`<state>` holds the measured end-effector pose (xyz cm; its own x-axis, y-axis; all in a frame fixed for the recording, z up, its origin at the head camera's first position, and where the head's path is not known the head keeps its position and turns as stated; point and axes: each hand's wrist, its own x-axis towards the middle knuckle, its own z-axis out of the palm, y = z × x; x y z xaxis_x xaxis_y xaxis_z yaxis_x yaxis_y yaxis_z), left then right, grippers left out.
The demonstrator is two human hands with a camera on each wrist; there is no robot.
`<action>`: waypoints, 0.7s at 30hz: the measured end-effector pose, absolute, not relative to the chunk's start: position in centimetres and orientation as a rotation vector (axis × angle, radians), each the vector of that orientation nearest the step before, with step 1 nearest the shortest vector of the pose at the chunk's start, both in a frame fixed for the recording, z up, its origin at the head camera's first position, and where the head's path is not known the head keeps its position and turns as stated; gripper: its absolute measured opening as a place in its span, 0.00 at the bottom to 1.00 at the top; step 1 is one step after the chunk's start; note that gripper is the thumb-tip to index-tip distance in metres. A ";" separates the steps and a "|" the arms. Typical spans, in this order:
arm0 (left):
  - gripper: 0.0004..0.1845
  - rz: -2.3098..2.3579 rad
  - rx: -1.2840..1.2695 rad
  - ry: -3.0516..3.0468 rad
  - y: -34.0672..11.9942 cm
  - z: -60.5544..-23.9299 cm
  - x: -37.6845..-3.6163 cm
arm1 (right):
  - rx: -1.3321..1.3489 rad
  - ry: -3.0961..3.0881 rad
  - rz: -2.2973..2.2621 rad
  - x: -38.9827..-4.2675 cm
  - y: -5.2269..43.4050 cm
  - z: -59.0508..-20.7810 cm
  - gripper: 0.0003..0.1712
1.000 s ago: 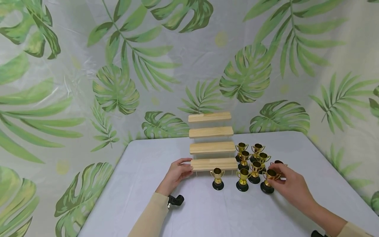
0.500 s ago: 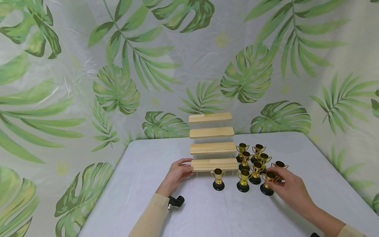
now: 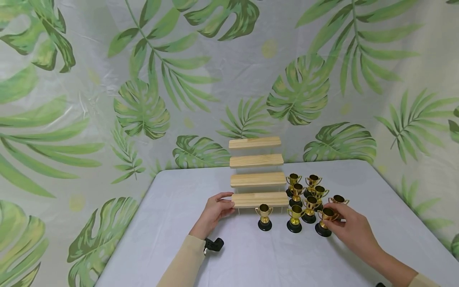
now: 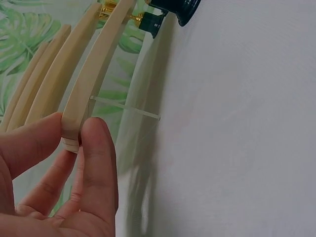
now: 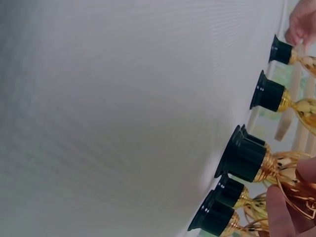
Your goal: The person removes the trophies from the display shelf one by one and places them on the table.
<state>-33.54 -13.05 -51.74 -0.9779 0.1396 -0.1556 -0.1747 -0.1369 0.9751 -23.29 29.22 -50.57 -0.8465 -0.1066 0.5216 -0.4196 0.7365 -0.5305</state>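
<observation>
The grey surface (image 3: pixel 251 255) stands against walls covered with leaf-print sheet (image 3: pixel 107 79). The left hand (image 3: pixel 214 211) pinches the lowest step of the wooden stand (image 3: pixel 259 198). The right hand (image 3: pixel 349 229) grips the nearest gold trophy (image 3: pixel 325 221), which stands on the surface beside the other trophies (image 3: pixel 305 191).

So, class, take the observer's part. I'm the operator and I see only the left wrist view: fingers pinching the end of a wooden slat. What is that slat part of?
Observer: It's the lowest shelf of a four-step wooden stand. The left hand grips its left end.
Operator: What is the right hand doing?
Observer: The right hand pinches the cup of a gold trophy, the front right one of a cluster. Its black base looks set on the table.
Operator: How many trophies are there?
Observer: I count nine. A lone trophy stands in front of the stand, apart from the cluster.
</observation>
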 end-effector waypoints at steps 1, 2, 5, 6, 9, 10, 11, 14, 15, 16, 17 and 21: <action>0.25 2.221 -0.040 1.914 -13.1 -51.7 -33.6 | 0.405 -2.469 0.915 -23.3 29.2 -50.6 0.30; 0.26 2.217 -0.038 1.920 -13.0 -51.7 -33.6 | 0.410 -2.461 0.920 -23.4 29.3 -50.6 0.30; 0.26 2.194 -0.035 1.940 -13.1 -51.7 -33.7 | 0.423 -2.443 0.939 -23.5 29.4 -50.8 0.30; 0.26 2.184 -0.037 1.947 -13.1 -51.7 -33.8 | 0.426 -2.438 0.948 -23.5 29.4 -50.9 0.30; 0.26 2.152 -0.044 1.973 -13.2 -51.7 -33.8 | 0.426 -2.432 0.970 -23.6 29.5 -51.1 0.30; 0.26 2.140 -0.044 1.986 -13.3 -51.6 -33.8 | 0.425 -2.435 0.972 -23.6 29.5 -51.1 0.30; 0.26 2.130 -0.035 2.003 -13.4 -51.6 -33.7 | 0.425 -2.435 0.976 -23.7 29.5 -51.2 0.30; 0.25 2.104 -0.020 2.061 -14.0 -51.1 -33.4 | 0.417 -2.451 0.992 -23.9 29.7 -51.1 0.31; 0.25 2.092 -0.012 2.090 -14.2 -50.8 -33.3 | 0.415 -2.462 1.004 -23.9 29.7 -51.0 0.31; 0.24 2.075 -0.006 2.129 -14.6 -50.4 -33.1 | 0.410 -2.476 1.022 -23.9 29.7 -51.0 0.32; 0.24 2.062 0.005 2.167 -14.9 -50.0 -32.9 | 0.406 -2.491 1.041 -23.9 29.8 -50.9 0.33; 0.21 2.000 0.037 2.344 -16.7 -47.8 -31.9 | 0.423 -2.521 1.007 -23.7 30.1 -50.5 0.39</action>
<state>-31.92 -16.66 -47.84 -0.9979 0.0572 -0.0305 -0.0212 0.1579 0.9872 -23.73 30.13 -50.52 -0.8778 -0.1311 0.4608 -0.4125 0.6960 -0.5877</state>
